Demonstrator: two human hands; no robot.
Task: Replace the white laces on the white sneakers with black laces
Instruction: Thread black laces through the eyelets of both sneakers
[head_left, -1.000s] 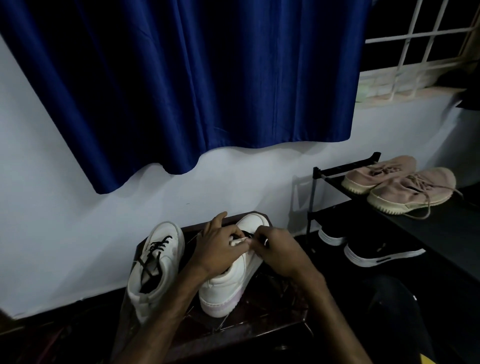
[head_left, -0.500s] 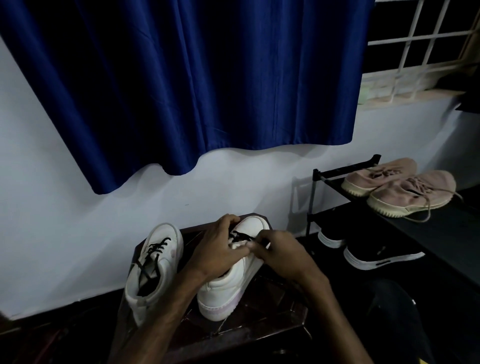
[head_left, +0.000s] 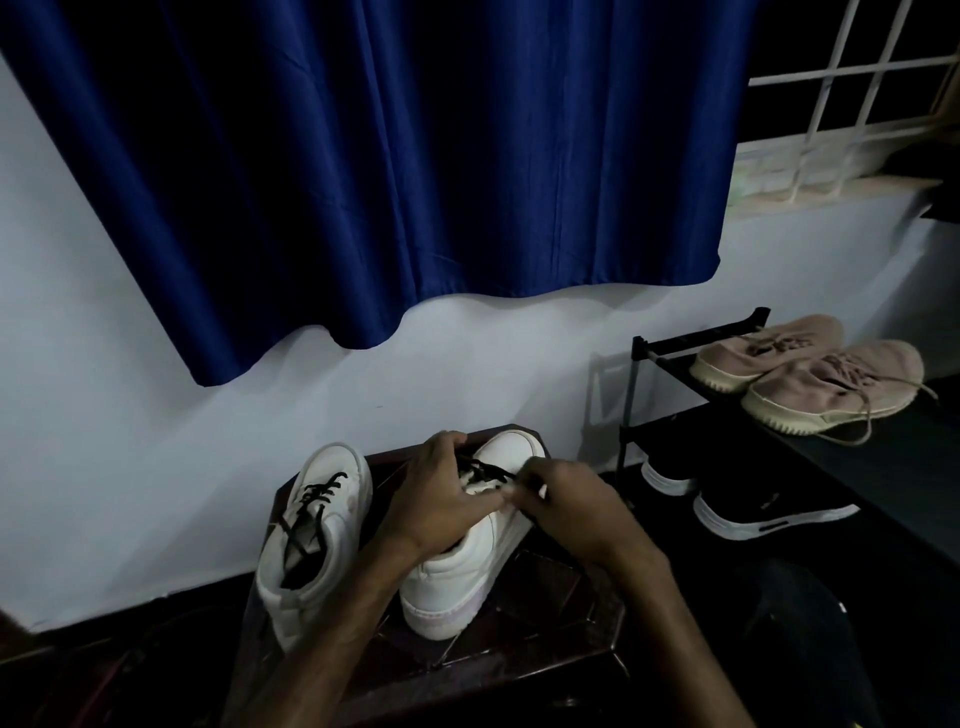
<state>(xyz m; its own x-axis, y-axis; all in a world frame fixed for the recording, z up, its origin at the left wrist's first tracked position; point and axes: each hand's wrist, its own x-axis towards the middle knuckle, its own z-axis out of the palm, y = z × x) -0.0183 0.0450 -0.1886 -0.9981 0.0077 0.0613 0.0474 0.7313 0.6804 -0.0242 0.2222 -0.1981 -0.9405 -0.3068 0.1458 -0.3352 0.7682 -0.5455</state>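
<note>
The sneaker (head_left: 462, 577) I am working on stands at six o'clock in my view, on a dark wooden table (head_left: 550, 644), heel towards me and toe pointing to twelve. It is plain white with a thick sole, and a black lace (head_left: 491, 470) crosses its lowest eyelets near the toe. My left hand (head_left: 441, 499) is curled over the tongue and grips the sneaker from nine o'clock. My right hand (head_left: 571, 506), at three o'clock, has its fingertips closed in a pinch on the black lace, just beside my left thumb. The second sneaker (head_left: 319, 540) lies just beside at nine o'clock, tilted on its side against the table's edge, black lacing already through its front. Behind the table runs a pale wall (head_left: 130, 467), with a deep blue curtain (head_left: 389, 171) hanging at twelve and a white window grille (head_left: 831, 67) at two. At three o'clock stands a black shoe rack (head_left: 631, 405): pink shoes (head_left: 831, 384) on its top shelf, black shoes (head_left: 763, 506) with white soles on the shelf below.
</note>
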